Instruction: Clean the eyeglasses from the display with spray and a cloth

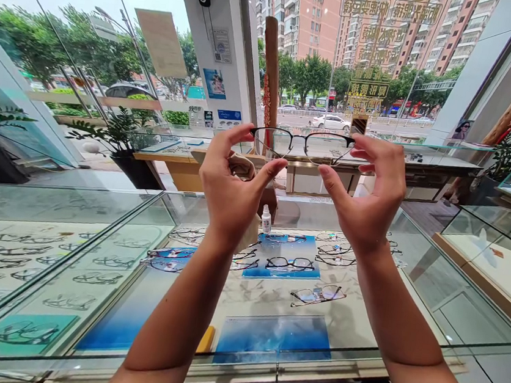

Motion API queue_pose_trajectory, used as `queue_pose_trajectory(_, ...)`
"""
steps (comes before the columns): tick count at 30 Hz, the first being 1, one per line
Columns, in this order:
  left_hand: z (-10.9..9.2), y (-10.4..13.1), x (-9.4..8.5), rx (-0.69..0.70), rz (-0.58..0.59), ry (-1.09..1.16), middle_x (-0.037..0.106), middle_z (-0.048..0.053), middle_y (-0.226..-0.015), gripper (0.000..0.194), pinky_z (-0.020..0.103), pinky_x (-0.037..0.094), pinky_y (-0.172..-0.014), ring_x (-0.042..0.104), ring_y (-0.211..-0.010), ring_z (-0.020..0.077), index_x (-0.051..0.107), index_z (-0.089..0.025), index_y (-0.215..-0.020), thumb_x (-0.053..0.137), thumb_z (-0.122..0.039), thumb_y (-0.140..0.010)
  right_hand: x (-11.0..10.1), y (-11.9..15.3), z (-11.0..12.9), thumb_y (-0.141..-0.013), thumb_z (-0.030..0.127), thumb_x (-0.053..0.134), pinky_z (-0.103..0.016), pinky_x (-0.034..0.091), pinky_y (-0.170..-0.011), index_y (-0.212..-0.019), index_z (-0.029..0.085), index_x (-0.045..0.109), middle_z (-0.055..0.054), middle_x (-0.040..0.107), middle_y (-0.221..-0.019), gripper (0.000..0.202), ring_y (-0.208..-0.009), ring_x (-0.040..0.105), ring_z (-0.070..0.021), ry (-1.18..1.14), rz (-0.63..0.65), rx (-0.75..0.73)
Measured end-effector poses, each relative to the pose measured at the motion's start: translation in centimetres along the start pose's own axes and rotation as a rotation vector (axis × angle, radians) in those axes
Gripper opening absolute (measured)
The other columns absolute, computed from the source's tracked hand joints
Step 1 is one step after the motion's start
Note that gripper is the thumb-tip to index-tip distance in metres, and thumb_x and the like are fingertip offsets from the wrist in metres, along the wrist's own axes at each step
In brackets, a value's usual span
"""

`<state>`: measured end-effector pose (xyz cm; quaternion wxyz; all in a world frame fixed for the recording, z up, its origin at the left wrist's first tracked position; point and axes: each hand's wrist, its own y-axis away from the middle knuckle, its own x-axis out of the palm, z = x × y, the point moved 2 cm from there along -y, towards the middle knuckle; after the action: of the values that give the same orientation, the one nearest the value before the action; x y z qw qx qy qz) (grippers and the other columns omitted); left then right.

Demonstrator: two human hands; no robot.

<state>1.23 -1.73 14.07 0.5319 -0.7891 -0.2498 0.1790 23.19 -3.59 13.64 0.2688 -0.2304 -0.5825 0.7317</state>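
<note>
A pair of black half-rim eyeglasses (299, 136) is held up above the counter, lenses facing the window. My left hand (233, 180) is closed on the left end of the frame, with the thumb near the lower edge of that lens. A beige cloth (242, 165) shows behind the fingers of this hand; how it is held is hidden. My right hand (371, 189) pinches the frame's right end, thumb below the other lens. Under both hands lies the glass display case (265, 306), with several eyeglasses (290, 263) in and on it.
A small white spray bottle (266, 219) stands at the far side of the case. Blue printed cards (273, 341) lie under the glass, near a yellow object (206, 339). More display cases (497, 256) stand at right. Potted plants (127, 140) and a big window lie beyond.
</note>
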Motion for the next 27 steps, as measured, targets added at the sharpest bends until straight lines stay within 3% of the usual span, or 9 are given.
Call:
queue_pose_trajectory(4,-0.3,0.2,-0.1,0.025,-0.048,-0.025,0.073,0.008,-0.122,0.055,0.045,0.058,-0.077,0.068,-0.113,0.03,0.071,-0.038,-0.128,0.088,-0.063,-0.083,-0.1,0.0,0.1,-0.096,0.048,0.075,-0.059,0.063,-0.103,-0.137,0.04,0.065,-0.006,0.072,-0.131,0.043,-0.122,0.07,-0.0342,-0.026,0.044,0.064)
queue_pose_trajectory(10,-1.0,0.4,-0.2,0.068,-0.099,-0.097,0.071,0.008,-0.117,0.053,0.046,0.058,-0.08,0.068,-0.109,0.0292,0.07,-0.037,-0.128,0.087,-0.062,-0.084,0.1,0.0,-0.6,-0.098,0.047,0.073,-0.055,0.064,-0.1,-0.138,0.039,0.065,-0.006,0.073,-0.13,0.042,-0.12,0.072,-0.0325,-0.072,0.081,0.083)
queue_pose_trajectory(17,-1.1,0.6,0.1,0.01,-0.082,-0.048,0.07,0.008,-0.116,0.05,0.042,0.055,-0.069,0.068,-0.096,0.0252,0.071,-0.035,-0.122,0.09,-0.059,-0.082,0.2,0.1,-1.1,-0.097,0.051,0.075,-0.054,0.063,-0.101,-0.133,0.037,0.069,-0.006,0.073,-0.125,0.039,-0.118,0.071,-0.0316,-0.132,0.09,0.141)
queue_pose_trajectory(27,0.1,0.4,0.3,-0.055,-0.028,0.004,0.076,0.007,-0.12,0.051,0.041,0.056,-0.072,0.071,-0.099,0.0251,0.073,-0.036,-0.127,0.088,-0.058,-0.084,-0.2,0.0,0.2,-0.103,0.047,0.063,-0.057,0.063,-0.101,-0.14,0.04,0.067,-0.006,0.072,-0.13,0.037,-0.121,0.07,-0.032,-0.112,0.043,0.089)
